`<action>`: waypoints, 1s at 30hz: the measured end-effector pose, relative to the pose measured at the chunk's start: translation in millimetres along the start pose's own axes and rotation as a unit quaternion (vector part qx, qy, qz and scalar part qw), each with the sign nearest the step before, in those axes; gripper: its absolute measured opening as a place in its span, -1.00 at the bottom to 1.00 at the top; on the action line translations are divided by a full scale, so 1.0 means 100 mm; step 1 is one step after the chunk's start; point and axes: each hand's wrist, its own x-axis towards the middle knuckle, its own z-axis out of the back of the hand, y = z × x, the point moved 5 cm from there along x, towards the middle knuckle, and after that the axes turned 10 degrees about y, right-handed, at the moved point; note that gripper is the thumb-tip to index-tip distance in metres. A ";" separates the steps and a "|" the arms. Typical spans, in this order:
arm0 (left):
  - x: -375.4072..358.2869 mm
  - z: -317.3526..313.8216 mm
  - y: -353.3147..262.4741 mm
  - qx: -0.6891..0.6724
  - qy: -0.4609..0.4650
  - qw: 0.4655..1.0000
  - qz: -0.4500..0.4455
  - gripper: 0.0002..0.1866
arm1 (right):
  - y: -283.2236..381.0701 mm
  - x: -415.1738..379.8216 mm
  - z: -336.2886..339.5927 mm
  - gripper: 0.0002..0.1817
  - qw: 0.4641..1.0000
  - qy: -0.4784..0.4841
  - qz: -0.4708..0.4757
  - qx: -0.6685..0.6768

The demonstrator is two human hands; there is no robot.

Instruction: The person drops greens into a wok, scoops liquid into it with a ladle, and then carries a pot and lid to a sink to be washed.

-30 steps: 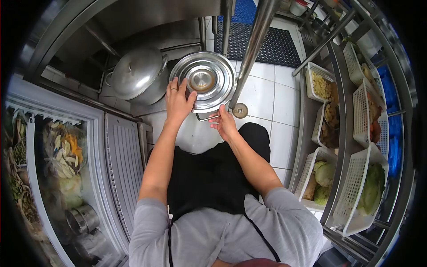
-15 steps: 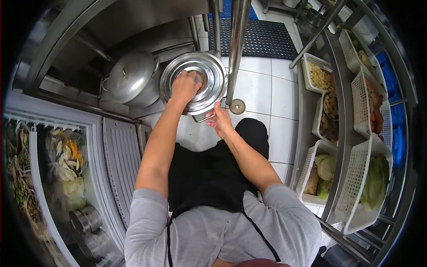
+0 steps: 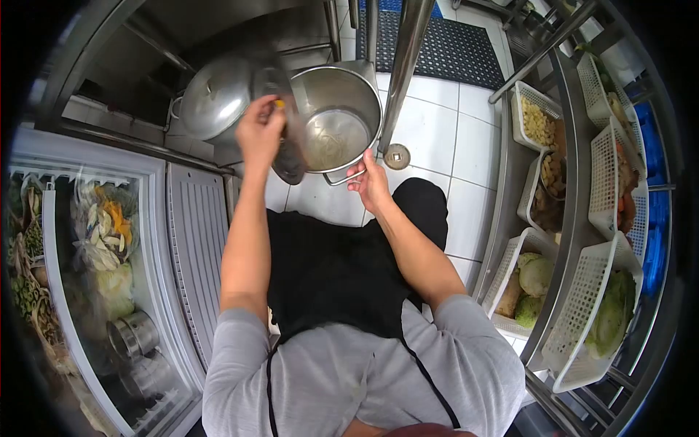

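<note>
A steel pot stands uncovered on the low shelf, its inside showing and its bottom shiny. Its lid is tilted on edge at the pot's left side, blurred by motion. My left hand grips the lid near its knob, with a bit of yellow showing at the fingertips. At the pot's near rim, my right hand has its fingers curled around the side handle. Left of the lid sits a second, covered pot with a domed metal lid.
An open fridge drawer with bagged vegetables and small metal pots lies at the left. Metal posts rise just right of the pot. White baskets of vegetables line the right-hand rack. A floor drain and black mat are beyond.
The lid has come off the pot and swung up and to the left in my left hand. The pot's inside now shows. My right hand stays at the handle.
</note>
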 end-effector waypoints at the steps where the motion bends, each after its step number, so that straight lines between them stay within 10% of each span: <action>1: -0.10 0.15 0.01 -0.091 -0.029 0.995 0.005 -0.74 | 0.00 0.00 0.00 -0.46 1.000 0.000 0.002 0.002; 8: -0.82 0.72 0.78 -0.536 -0.122 0.829 0.105 -0.71 | 0.00 0.00 -0.04 -0.48 0.999 -0.030 0.020 0.002; 22: -1.13 0.73 0.67 -0.654 -0.101 0.740 0.121 -0.69 | 0.03 -0.13 -0.30 -0.73 0.994 -0.067 0.082 -0.001; 30: -1.16 0.81 0.68 -0.674 -0.103 0.721 0.120 -0.68 | 0.42 -0.33 -0.49 -0.13 0.878 -0.168 0.255 -0.368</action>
